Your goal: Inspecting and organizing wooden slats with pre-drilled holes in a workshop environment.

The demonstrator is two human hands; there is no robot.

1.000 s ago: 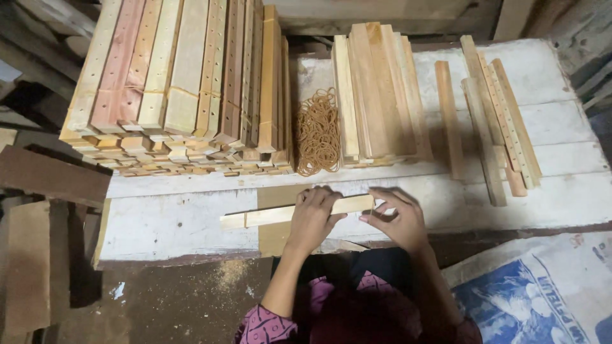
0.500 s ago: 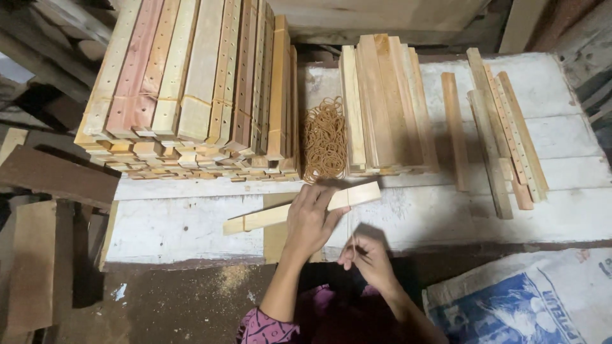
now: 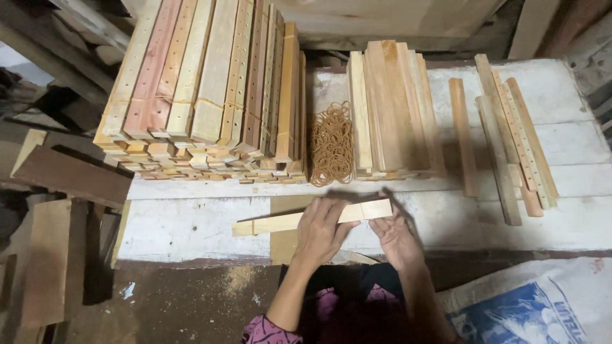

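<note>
A short bundle of pale wooden slats [image 3: 274,223] lies across the near edge of the white table [image 3: 191,223]. My left hand [image 3: 322,230] presses down over its middle, gripping it. At the bundle's right end my right hand [image 3: 396,237] has its fingers, blurred by motion, curled around the end. A thin band circles the bundle near each end. Just beyond the bundle lies a pile of tan rubber bands [image 3: 331,143].
A large stack of banded slat bundles [image 3: 204,95] fills the table's back left. A smaller stack of slats [image 3: 389,105] stands right of the rubber bands, and loose drilled strips [image 3: 516,140] lie at the right. Dark boards [image 3: 70,175] lean at left. A printed sack [image 3: 529,306] lies at lower right.
My right hand drew back toward my body half a second ago and has returned to the bundle's right end. The left hand stayed on the bundle, which shifted slightly.
</note>
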